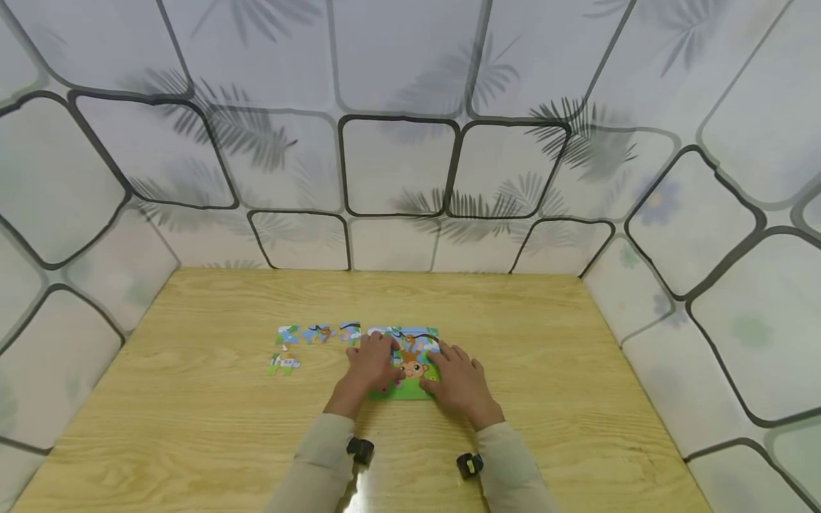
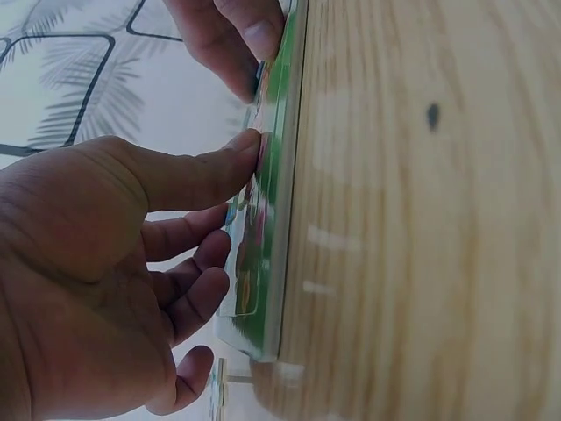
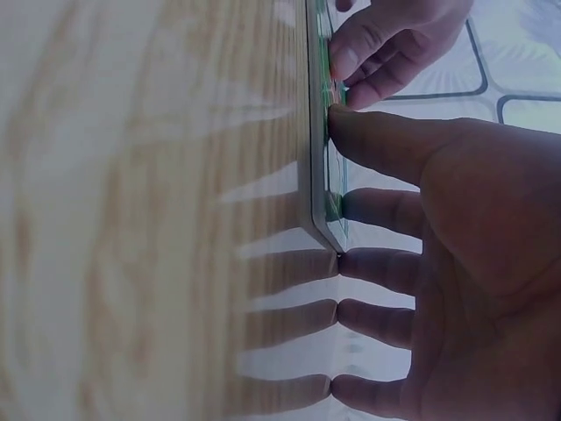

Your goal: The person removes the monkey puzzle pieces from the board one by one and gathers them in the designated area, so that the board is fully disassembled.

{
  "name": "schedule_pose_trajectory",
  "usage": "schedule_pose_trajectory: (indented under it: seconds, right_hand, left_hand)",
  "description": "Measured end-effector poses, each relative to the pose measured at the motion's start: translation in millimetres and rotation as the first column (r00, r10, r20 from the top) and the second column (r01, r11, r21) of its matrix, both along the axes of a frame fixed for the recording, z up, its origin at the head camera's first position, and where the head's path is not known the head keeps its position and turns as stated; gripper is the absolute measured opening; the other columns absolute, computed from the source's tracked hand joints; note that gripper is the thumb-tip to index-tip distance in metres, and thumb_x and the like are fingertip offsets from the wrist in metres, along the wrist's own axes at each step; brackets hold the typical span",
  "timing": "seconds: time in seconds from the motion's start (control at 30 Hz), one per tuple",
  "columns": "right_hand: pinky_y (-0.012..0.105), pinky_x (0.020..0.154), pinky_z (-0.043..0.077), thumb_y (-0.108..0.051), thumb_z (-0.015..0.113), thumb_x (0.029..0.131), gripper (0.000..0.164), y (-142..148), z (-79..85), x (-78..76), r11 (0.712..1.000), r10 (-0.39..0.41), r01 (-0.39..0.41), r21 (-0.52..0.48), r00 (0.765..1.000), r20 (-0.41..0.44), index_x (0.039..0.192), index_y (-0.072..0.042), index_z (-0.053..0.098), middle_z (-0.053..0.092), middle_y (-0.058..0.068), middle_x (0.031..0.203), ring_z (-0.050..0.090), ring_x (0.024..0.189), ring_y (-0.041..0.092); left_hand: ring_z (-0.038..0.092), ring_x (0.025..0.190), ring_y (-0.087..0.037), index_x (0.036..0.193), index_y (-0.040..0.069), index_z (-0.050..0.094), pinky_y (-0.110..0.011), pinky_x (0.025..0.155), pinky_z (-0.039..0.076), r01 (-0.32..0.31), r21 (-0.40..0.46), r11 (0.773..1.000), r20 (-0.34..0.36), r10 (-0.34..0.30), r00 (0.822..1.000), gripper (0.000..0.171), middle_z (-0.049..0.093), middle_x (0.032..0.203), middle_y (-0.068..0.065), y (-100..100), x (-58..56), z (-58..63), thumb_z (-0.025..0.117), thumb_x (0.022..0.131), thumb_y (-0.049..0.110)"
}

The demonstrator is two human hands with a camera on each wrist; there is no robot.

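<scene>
A jigsaw puzzle board [image 1: 410, 392] with a monkey picture and a green lower border lies flat on the table. My left hand [image 1: 373, 362] rests over its left part, which it largely hides. In the left wrist view, the left thumb [image 2: 206, 174] touches the board's face, with the other fingers loosely bent near the surface. On the board's right side lies my right hand [image 1: 458, 381], its fingers spread. The right wrist view shows the right thumb [image 3: 377, 136] on the board [image 3: 331, 189] and the outer fingertips on the tabletop beyond its corner.
Left of the board lie loose puzzle pieces: a blue-green one [image 1: 288, 334], one with a brown animal [image 1: 318, 333], one with a dark branch [image 1: 349, 331] and a green-white one [image 1: 284, 362]. The wooden table [image 1: 545, 335] meets patterned walls at the back and sides.
</scene>
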State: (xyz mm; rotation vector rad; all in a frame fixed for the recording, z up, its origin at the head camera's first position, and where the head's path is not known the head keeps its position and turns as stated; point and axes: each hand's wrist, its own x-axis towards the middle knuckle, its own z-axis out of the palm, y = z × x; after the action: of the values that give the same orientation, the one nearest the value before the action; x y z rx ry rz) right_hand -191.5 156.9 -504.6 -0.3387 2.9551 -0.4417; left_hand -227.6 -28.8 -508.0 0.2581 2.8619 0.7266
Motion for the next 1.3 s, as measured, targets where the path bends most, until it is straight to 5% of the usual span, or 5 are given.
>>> schedule_pose_trajectory:
  seconds: [0.27,0.43,0.8,1.07,1.3]
  right_hand:
    - [0.065,0.105,0.031,-0.05,0.059,0.091,0.058,-0.6,-1.6,-1.2,1.0,-0.003,0.003,0.031,1.0,-0.001,0.14,-0.021,0.051,0.039,0.01,0.153,0.035,0.141,0.035]
    - [0.065,0.104,0.032,-0.051,0.058,0.092,0.058,-1.3,-1.0,-1.6,0.999,-0.001,0.0,0.048,1.0,0.007,0.141,-0.021,0.05,0.038,0.009,0.154,0.035,0.141,0.035]
    - [0.065,0.106,0.03,-0.052,0.056,0.092,0.059,-0.3,-3.4,-1.9,0.999,-0.006,0.005,0.049,1.0,0.018,0.143,-0.023,0.048,0.036,0.008,0.155,0.032,0.143,0.034]
    - [0.065,0.106,0.031,-0.051,0.057,0.092,0.059,1.4,-4.4,-0.7,0.999,0.004,-0.004,0.04,1.0,0.008,0.142,-0.022,0.048,0.037,0.009,0.155,0.033,0.143,0.034]
    - [0.065,0.106,0.03,-0.051,0.057,0.092,0.059,1.2,-2.4,0.2,1.0,0.006,-0.006,0.025,1.0,0.009,0.142,-0.021,0.049,0.036,0.009,0.155,0.033,0.143,0.035]
  left_hand:
    - [0.05,0.113,-0.033,0.111,0.016,0.06,-0.063,0.092,0.034,-0.019,0.015,1.0,-0.003,0.019,1.0,0.047,0.058,0.113,-0.008,1.4,-1.0,-0.5,0.084,0.074,0.032]
    - [0.058,0.096,-0.024,0.108,0.017,0.056,-0.056,0.087,0.031,-0.009,0.131,0.991,0.001,0.009,1.0,0.043,0.064,0.1,-0.001,-0.9,-1.3,-0.9,0.082,0.075,0.025]
    - [0.053,0.074,-0.013,0.112,0.016,0.049,-0.048,0.086,0.027,-0.058,0.412,0.909,0.007,0.061,0.998,0.025,0.059,0.089,0.002,-18.4,4.9,0.7,0.062,0.092,0.022]
    - [0.054,0.075,-0.014,0.114,0.014,0.05,-0.052,0.089,0.026,-0.121,0.431,0.894,0.015,0.126,0.992,0.027,0.059,0.1,-0.002,-51.0,7.5,1.7,0.062,0.092,0.025]
    - [0.059,0.082,-0.015,0.116,0.011,0.049,-0.042,0.074,0.04,-0.153,0.37,0.916,0.026,0.154,0.988,0.028,0.057,0.104,-0.007,-85.3,10.3,-2.6,0.061,0.093,0.021]
